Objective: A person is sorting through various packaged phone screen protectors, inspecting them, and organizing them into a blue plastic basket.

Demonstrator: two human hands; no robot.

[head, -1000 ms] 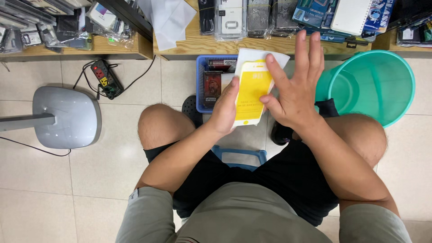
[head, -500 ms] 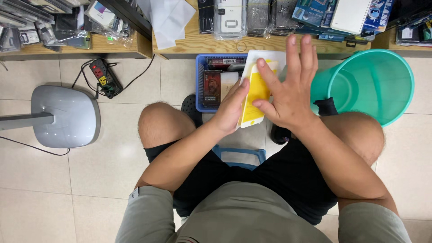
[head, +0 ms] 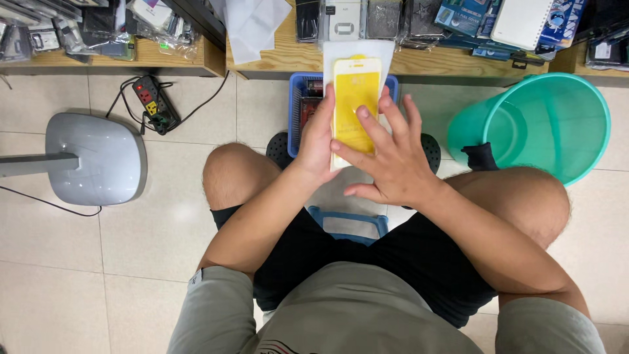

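Yellow phone-shaped screen cover on a flat white card sleeve is what both hands hold up, in the head view, above the person's knees and in front of the near edge of the light wooden shelf. Left hand grips the left side of the sleeve, thumb on the front. Right hand lies over the lower right part with fingers spread and flat, fingertips resting on the yellow face. It looks like the yellow cover is only being looked at or pressed; nothing looks peeled or pulled out yet, so most of the work seems left. Under the hands sits a small blue plastic basket on the tiled floor. A round green plastic bucket stands to the right, well apart.
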